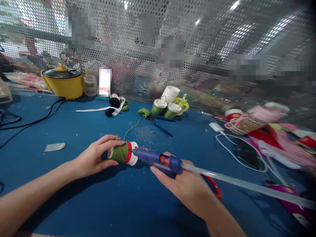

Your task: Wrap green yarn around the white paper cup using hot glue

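My left hand (95, 158) is closed round a small paper cup (122, 152) lying on its side, partly wrapped in green yarn with a red and white band still showing. A strand of green yarn (132, 127) runs from the cup back to a small yarn bundle (144, 112). My right hand (184, 184) grips a blue hot glue gun (158, 159), its nozzle touching the cup's side. A long clear glue stick (237, 183) sticks out of the gun's back toward the right.
Blue table (81, 200). Yellow electric pot (63, 82) and a glass jar (90, 85) at the back left, black cords (29, 123) beside them. Finished green-wrapped cups (166, 107) at the back centre. Phone and white cable (247, 149), pink materials (278, 138) at right. Perforated metal screen behind.
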{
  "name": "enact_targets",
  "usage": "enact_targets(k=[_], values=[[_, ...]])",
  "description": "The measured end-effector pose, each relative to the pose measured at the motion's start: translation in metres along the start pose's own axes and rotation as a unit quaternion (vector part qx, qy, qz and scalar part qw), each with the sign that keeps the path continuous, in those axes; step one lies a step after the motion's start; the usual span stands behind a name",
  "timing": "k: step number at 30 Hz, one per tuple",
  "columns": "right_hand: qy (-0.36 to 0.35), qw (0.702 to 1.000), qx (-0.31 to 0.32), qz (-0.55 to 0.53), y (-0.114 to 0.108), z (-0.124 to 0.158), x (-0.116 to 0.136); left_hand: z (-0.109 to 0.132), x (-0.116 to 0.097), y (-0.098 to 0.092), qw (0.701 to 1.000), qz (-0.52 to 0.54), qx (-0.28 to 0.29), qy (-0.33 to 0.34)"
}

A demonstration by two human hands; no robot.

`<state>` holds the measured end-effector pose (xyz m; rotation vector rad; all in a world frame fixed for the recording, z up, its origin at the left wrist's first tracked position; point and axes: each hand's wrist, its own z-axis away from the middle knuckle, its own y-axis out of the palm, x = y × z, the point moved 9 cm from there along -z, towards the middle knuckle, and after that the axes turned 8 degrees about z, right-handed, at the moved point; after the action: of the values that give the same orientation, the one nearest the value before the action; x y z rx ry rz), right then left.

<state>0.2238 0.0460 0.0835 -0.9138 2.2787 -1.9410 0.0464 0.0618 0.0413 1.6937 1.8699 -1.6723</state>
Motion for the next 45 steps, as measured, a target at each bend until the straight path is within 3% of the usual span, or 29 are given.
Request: enact_targets(k=[19, 45], values=[[-0.002, 0.998, 0.065, 0.010, 0.013, 0.006, 0.001, -0.004, 0.007, -0.006, 0.998, 0.034, -0.026, -0.051], [0.013, 1.000, -0.019, -0.010, -0.002, -0.004, 0.001, 0.000, -0.007, -0.002, 1.000, -0.002, 0.012, 0.002]])
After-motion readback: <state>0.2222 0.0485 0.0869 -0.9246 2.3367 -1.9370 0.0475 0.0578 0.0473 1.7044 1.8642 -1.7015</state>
